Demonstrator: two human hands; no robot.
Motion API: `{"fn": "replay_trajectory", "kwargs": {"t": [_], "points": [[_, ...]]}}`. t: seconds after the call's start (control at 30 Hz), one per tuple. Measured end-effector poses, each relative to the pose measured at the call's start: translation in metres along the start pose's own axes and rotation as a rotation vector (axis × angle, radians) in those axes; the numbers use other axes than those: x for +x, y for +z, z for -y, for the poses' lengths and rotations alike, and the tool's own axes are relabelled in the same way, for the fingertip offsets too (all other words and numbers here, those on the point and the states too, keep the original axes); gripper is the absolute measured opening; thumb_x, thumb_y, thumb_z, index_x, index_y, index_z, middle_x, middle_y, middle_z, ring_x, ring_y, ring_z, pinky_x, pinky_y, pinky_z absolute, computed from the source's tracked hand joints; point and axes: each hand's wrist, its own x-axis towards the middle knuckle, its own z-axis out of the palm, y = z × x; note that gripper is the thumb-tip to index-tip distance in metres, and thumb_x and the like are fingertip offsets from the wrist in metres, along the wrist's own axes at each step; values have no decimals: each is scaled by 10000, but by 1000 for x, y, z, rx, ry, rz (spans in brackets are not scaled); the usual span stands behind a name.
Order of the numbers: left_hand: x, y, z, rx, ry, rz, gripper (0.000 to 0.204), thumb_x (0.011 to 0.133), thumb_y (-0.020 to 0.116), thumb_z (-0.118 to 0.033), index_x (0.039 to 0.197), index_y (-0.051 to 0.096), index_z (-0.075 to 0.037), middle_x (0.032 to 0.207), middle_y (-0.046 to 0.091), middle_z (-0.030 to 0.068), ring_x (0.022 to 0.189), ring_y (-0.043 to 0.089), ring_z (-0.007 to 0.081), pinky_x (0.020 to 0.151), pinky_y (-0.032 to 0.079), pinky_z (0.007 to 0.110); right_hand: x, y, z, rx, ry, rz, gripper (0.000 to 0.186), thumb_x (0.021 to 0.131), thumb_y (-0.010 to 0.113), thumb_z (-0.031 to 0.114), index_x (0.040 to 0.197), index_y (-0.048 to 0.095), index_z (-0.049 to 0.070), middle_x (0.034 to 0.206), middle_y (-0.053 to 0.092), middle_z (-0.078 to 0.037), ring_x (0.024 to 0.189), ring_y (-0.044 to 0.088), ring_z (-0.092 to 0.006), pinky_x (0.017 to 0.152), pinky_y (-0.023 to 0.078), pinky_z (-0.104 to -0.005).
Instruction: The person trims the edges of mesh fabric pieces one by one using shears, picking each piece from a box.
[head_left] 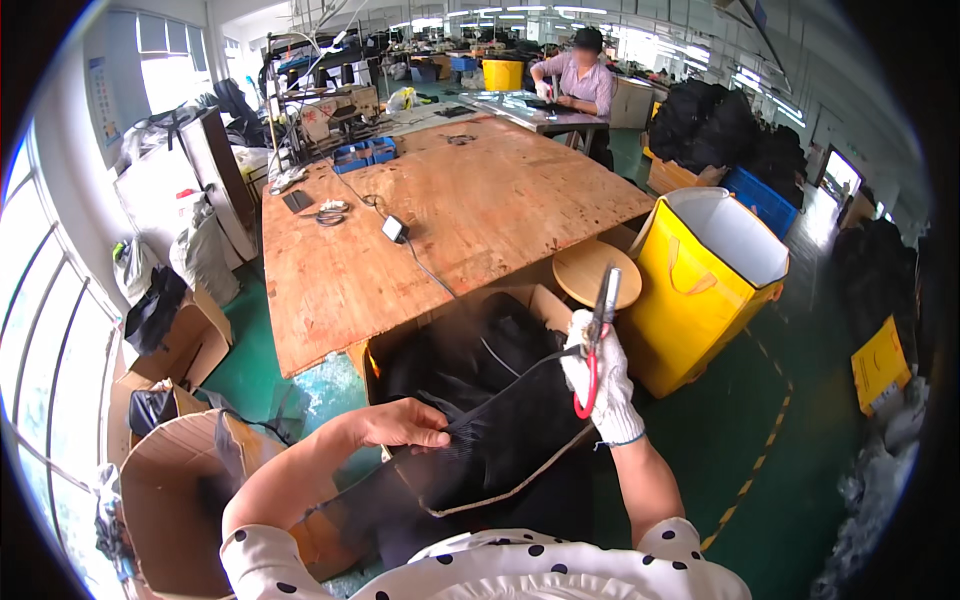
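Extending from left grip (405, 424): black fabric (520, 418)

The person's bare left hand (408, 424) pinches, thumb (430, 438) on the near side of the fingers (425, 410), the left forearm (305, 455) slanting away behind them. The gloved right hand (603, 385) grips with curled fingers, its wrist (621, 436) just behind them, the bare right forearm (645, 482) running back.

Counted at lower centre: one bare left hand (405, 424), one gloved right hand (603, 378) and one red-handled tool (608, 297). Mid-frame: one wooden table (470, 195), one white adapter (394, 230), one round disc (578, 271). Right of centre, one large yellow bag (680, 300); toward the top, one yellow bin (503, 76) and one co-worker (592, 88).
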Motion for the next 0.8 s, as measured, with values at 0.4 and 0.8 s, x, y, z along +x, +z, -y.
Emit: {"fn": "replay_trajectory", "kwargs": {"t": [0.4, 0.8], "points": [[28, 32, 30, -52, 246, -606, 262, 918, 554, -272, 911, 622, -20, 723, 580, -29, 717, 500, 29, 641, 442, 220, -2, -3, 23, 556, 55, 48, 233, 944, 390, 117, 718, 335, 130, 665, 295, 37, 568, 331, -50, 507, 327, -207], [20, 7, 21, 285, 41, -493, 292, 833, 663, -246, 1005, 644, -11, 930, 657, 67, 844, 594, 125, 784, 467, 285, -16, 31, 10, -1580, -363, -169, 94, 892, 467, 157, 841, 420, 94, 727, 396, -10, 651, 431, -96, 596, 376, -247]]}}
